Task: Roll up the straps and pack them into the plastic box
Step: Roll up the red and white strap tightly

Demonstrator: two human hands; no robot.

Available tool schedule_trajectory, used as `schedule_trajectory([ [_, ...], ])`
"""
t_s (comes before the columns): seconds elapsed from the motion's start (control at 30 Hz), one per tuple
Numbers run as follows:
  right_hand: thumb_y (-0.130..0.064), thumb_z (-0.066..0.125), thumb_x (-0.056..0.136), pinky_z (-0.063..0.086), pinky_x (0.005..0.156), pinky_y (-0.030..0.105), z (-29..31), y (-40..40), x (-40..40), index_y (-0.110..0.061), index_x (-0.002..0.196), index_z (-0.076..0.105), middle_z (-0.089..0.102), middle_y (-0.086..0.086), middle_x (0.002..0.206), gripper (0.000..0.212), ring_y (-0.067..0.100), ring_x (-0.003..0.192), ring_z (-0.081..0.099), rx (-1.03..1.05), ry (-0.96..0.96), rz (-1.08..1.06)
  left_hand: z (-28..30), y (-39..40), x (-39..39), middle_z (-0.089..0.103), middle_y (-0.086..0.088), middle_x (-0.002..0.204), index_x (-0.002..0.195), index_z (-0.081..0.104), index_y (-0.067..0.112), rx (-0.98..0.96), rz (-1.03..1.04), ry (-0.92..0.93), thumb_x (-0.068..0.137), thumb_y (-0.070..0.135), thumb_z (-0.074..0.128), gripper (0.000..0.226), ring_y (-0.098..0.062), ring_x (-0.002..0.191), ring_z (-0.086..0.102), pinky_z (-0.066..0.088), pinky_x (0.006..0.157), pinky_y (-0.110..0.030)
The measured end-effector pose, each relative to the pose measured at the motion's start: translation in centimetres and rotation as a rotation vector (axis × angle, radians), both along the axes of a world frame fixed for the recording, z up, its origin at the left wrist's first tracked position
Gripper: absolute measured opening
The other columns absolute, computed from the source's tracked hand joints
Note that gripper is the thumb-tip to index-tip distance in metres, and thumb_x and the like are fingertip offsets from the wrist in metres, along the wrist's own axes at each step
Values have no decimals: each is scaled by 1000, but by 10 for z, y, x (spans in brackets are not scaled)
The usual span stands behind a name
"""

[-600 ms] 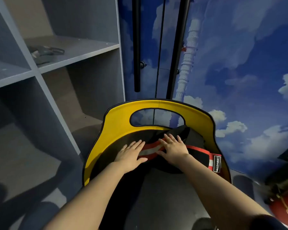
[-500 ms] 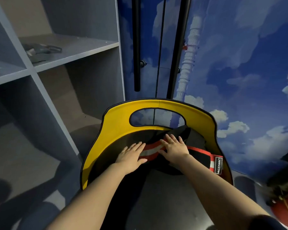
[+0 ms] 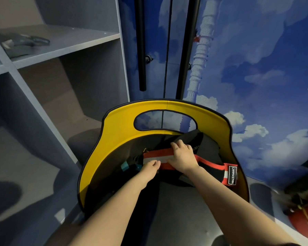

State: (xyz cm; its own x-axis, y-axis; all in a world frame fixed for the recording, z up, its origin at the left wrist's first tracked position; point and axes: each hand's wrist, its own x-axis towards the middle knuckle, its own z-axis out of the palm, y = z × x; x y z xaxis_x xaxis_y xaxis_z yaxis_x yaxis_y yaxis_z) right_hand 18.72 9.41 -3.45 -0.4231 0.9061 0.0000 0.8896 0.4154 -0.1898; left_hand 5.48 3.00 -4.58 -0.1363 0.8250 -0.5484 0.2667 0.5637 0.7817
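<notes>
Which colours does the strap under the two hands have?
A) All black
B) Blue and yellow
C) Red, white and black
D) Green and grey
C: the strap under the left hand and the right hand shows red and white bands, and farther right black, up to its label.

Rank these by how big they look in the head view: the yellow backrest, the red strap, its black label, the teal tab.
Largest to smallest:
1. Yellow backrest
2. Red strap, partly hidden under the hands
3. Black label and teal tab look close in size; the tab is partly hidden, so I won't rank them.
</notes>
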Motion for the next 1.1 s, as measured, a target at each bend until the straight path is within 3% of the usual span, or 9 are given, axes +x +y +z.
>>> schedule_trajectory([
  [0.1,-29,55,91,45,88,42,3,-14,-3,-10,131,52,52,12,116,44,37,98,57,64,97,116,1,5,4,44,-15,142,144,31,11,-80,299,-396,99,39,38,53,-29,129,46,34,108,-38],
  [0.2,-18,62,83,52,60,40,2,-31,-4,-5,104,67,57,11,85,25,31,69,60,271,260,273,8,7,2,48,-19,138,138,40,9,-115,434,-578,91,54,45,65,-34,127,47,38,104,-45],
  [0.27,-14,62,82,48,54,35,1,-45,-6,-6,102,68,57,8,81,23,25,65,57,402,249,420,13,10,-4,58,-19,123,124,52,8,-123,479,-655,86,57,53,62,-35,113,57,49,92,-46],
  [0.37,-17,49,90,42,56,30,2,-66,-8,-8,99,68,58,5,83,23,20,72,53,494,257,583,18,12,-10,64,-18,104,113,57,4,-90,509,-489,90,35,59,38,-32,92,63,53,70,-37],
  [0.5,-26,46,92,50,59,29,-5,-80,-7,-13,113,60,60,1,91,28,18,75,60,387,235,594,16,15,-15,58,-16,124,128,49,8,112,493,-308,96,7,48,32,-35,112,56,47,85,-38],
  [0.67,-54,36,91,52,73,37,3,-83,-3,-25,123,53,60,-5,111,47,20,92,64,31,323,310,24,10,-31,58,-18,127,129,49,10,194,451,-420,97,6,45,32,-33,107,59,48,92,-44],
  [0.8,-42,58,89,49,79,35,2,-70,1,-19,115,57,55,-3,101,35,15,82,60,-101,539,22,31,2,-44,57,-19,127,130,49,10,244,414,-498,97,6,44,33,-33,106,58,48,88,-43],
  [0.97,-52,62,82,46,89,28,-12,-66,13,-14,118,59,51,2,119,52,18,103,57,-259,312,60,33,-5,-60,57,-19,126,129,49,8,271,490,-494,97,4,44,32,-28,100,57,49,79,-37],
  [1.1,-81,35,66,39,90,27,-10,-80,31,-20,121,58,54,-3,119,86,18,109,55,-159,54,313,22,-14,-77,55,-17,130,130,48,8,242,585,-352,97,2,43,33,-28,105,56,46,85,-39],
])
